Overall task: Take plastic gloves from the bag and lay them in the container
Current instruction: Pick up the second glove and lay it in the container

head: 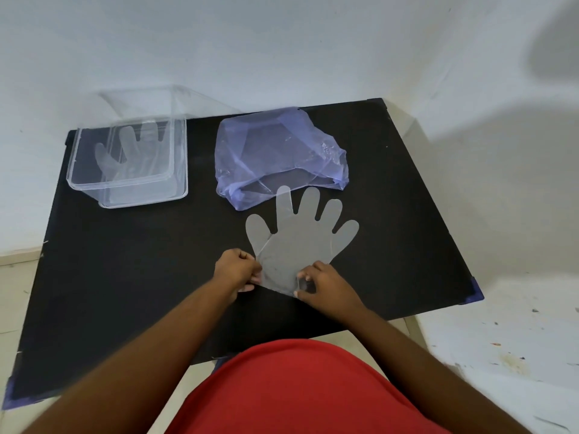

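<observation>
A clear plastic glove [297, 239] lies flat on the black table [141, 261], fingers pointing away from me. My left hand [238, 270] pinches the left corner of its cuff. My right hand [322, 281] pinches the right side of the cuff. Just beyond the glove's fingertips sits a crumpled bluish-purple plastic bag [275, 155], its opening facing me. A clear rectangular container [185, 158] stands at the table's far left, and a clear glove [128, 151] lies inside it.
A white wall runs behind the table. The container's clear lid [175, 101] leans up behind it against the wall. Pale floor shows to the right and left of the table. My red shirt fills the bottom of the view.
</observation>
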